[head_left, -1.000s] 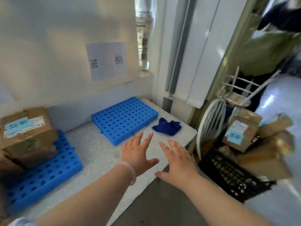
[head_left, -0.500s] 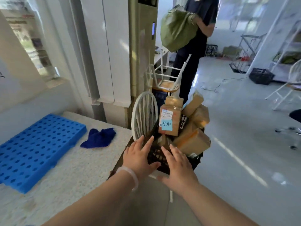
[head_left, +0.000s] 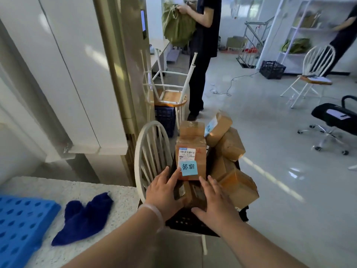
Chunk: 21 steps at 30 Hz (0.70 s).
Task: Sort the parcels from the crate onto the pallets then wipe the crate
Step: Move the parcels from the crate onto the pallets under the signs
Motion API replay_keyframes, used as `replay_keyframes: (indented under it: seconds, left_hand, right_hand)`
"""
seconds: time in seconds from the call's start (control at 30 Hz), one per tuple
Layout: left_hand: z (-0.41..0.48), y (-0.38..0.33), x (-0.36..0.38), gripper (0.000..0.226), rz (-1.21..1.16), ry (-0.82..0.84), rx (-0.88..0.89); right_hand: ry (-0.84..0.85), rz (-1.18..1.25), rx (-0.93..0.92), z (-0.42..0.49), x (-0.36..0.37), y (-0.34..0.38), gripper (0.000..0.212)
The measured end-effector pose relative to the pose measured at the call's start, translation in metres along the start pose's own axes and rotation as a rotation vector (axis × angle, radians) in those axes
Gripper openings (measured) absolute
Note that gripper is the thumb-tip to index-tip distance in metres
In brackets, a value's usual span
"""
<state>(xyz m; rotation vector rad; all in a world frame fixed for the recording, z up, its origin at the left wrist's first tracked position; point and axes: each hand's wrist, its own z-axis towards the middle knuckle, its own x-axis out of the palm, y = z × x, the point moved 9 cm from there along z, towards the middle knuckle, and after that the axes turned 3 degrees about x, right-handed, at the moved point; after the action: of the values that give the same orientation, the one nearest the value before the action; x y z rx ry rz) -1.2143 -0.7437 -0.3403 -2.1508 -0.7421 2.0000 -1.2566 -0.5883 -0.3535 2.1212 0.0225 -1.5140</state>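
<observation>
Several brown cardboard parcels (head_left: 239, 188) fill a black plastic crate (head_left: 185, 221) at the centre of the head view, heaped well above its rim. One tall parcel (head_left: 190, 157) stands upright at the front of the heap, its long axis vertical and its labelled face turned to the camera. A blue handwritten note (head_left: 189, 168) is stuck low on that face, under a printed shipping label. The boxes at its 2 to 4 o'clock lie tilted against one another.

The left hand (head_left: 164, 194) reaches in from 7 o'clock, fingers straight and spread, with its fingertips at the tall parcel's lower left edge. The right hand (head_left: 214, 202) comes from 5 o'clock, equally flat and spread, with its fingertips just under the lower right corner. Neither hand holds anything; whether they touch the cardboard cannot be told.

A white spindle-back chair (head_left: 150, 157) rises just beside the crate at 9 o'clock. At 8 o'clock a dark blue cloth (head_left: 85, 215) lies crumpled on a speckled counter (head_left: 81, 188), with a blue perforated pallet (head_left: 23, 225) beyond it at the frame's edge. At 12 o'clock a person (head_left: 204, 35) in dark clothes holds a green bag (head_left: 177, 26).
</observation>
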Motion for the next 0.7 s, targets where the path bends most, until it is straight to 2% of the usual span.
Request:
replay_keyframes:
  seconds: [0.33,0.5,0.7]
  left_hand:
    - [0.113,0.017,0.014,0.092,-0.088,0.164,-0.010]
    - [0.154,0.027,0.034,0.096,-0.182,0.160,-0.091]
    - [0.188,0.040,0.063,0.116,-0.367,0.099,-0.223]
  right_hand:
    - [0.029,0.071,0.169,0.090,-0.009,-0.020,0.094]
    - [0.067,0.102,0.138,0.150,-0.010,-0.028,0.101]
    - [0.131,0.244,0.230,0.213,0.004,-0.062,0.112]
